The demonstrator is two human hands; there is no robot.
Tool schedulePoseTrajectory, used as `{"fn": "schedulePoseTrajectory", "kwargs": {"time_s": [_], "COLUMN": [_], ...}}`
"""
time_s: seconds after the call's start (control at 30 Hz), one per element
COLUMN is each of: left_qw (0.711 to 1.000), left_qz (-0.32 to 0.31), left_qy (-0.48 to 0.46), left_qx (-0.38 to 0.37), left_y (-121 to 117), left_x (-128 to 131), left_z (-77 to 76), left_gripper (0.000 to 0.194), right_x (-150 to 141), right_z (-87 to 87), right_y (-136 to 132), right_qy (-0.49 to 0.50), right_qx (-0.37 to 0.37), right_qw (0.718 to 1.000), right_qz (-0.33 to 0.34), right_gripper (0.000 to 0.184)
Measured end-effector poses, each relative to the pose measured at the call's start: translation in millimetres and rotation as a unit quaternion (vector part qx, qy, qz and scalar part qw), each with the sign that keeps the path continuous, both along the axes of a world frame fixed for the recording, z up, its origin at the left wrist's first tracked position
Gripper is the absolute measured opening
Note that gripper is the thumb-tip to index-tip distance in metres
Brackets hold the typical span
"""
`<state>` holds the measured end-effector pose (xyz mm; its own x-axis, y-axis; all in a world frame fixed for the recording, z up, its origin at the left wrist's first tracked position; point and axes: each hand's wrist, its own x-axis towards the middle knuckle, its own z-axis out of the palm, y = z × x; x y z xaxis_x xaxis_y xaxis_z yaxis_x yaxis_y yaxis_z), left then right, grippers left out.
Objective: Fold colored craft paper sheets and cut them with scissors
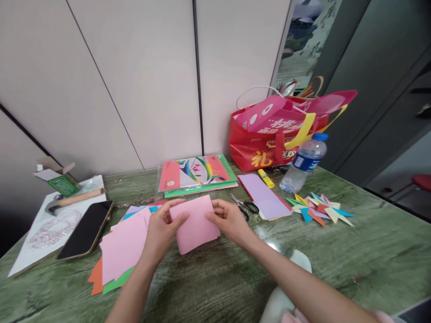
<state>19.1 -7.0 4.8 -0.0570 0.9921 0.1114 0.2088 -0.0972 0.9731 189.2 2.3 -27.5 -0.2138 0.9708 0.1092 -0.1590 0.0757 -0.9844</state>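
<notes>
A pink sheet of paper point(197, 226), which looks folded over, is held up above the green table between both hands. My left hand point(164, 229) pinches its left edge with the thumb in front. On the opposite edge, my right hand point(229, 220) grips it the same way. Left of my left hand lies a spread stack of coloured paper point(123, 244), pink on top with orange and green showing below. Black-handled scissors point(247, 207) rest just beyond my right hand, beside a pile of lilac paper strips point(264, 196).
Behind lie packs of coloured paper point(198, 172). To the right are a glue stick point(266, 178), a water bottle point(304, 163), a red bag point(259, 143) and folded paper pieces point(319, 208). A phone point(87, 229), hammer point(76, 199) and white board point(25, 258) are at left.
</notes>
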Motion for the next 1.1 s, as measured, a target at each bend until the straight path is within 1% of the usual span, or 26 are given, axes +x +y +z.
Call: {"fn": "schedulePoseTrajectory", "kwargs": {"time_s": [0.13, 0.3, 0.43, 0.67, 0.87, 1.1], "left_qw": [0.999, 1.0, 1.0, 0.999, 0.999, 0.998], "left_qz": [0.016, 0.011, 0.008, 0.032, 0.039, 0.051], "left_qy": [0.038, 0.013, -0.009, -0.028, -0.012, 0.011], "left_qx": [0.014, -0.004, -0.015, -0.001, 0.018, 0.032], "left_y": [0.0, 0.3, -0.6, -1.3, -0.1, -0.8], "left_x": [0.7, 0.2, -0.1, 0.4, -1.2, -0.5], "left_z": [0.3, 0.4, 2.2, 1.6, -1.3, 0.2], "left_gripper": [0.032, 0.037, 0.035, 0.032, 0.03, 0.03], "right_x": [1.0, 1.5, 1.4, 1.0, 0.9, 1.2], "right_z": [-0.5, -0.5, -0.3, 1.2, 2.1, 1.1], "right_y": [0.9, 1.8, 2.0, 1.5, 0.7, 1.2], "right_qy": [0.0, -0.006, -0.002, 0.005, 0.01, 0.007], "right_qx": [-0.007, -0.015, -0.013, -0.011, -0.015, -0.006], "right_qw": [1.0, 0.999, 0.999, 1.0, 1.0, 1.0], "right_qz": [-0.027, -0.048, -0.04, -0.029, -0.022, -0.012], "right_gripper": [0.027, 0.025, 0.025, 0.022, 0.022, 0.023]}}
